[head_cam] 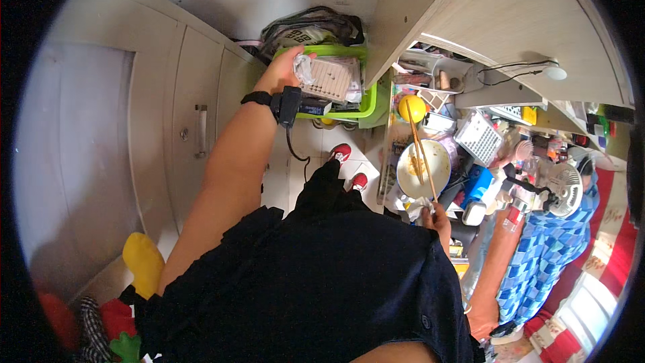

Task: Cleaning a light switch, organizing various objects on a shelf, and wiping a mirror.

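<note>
My left hand (pixel 288 69), with a black strap and device at its wrist, holds a crumpled white tissue (pixel 303 69) over a green plastic basket (pixel 372 103). Just beside it in the basket lies a beige box with rows of small holes (pixel 327 79). On the right, my right hand (pixel 437 222) grips another crumpled tissue (pixel 419 207) by the near rim of a bowl (pixel 437 159). Food bits lie in the bowl, and two wooden chopsticks (pixel 426 161) rest across it, their far ends near a yellow round object (pixel 412 108).
A cluttered desk to the right bears a white desk fan (pixel 564 189), a perforated white basket (pixel 478 137) and a plastic bottle (pixel 514 214). Another person in blue checked clothes (pixel 539 257) is at the far right. Pale cabinets (pixel 199 111) line the left.
</note>
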{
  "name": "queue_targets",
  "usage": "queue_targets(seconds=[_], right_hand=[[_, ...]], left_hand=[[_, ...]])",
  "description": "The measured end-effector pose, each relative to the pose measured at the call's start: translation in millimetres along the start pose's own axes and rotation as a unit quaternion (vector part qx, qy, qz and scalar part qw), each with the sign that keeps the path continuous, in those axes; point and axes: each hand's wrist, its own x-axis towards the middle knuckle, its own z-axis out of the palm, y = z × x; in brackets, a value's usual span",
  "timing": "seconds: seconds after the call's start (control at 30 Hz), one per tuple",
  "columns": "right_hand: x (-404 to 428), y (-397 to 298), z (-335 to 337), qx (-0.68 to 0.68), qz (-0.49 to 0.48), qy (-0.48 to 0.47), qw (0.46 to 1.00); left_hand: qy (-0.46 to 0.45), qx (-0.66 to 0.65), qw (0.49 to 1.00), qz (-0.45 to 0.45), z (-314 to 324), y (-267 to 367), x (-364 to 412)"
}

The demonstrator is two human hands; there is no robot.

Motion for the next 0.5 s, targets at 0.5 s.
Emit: queue_targets(seconds=[0.5], right_hand=[[-2, 1, 0, -0.036, -0.029, 0.032, 0.998]], left_hand=[[-0.211, 0.062, 0.974, -0.058, -7, 12, -40]])
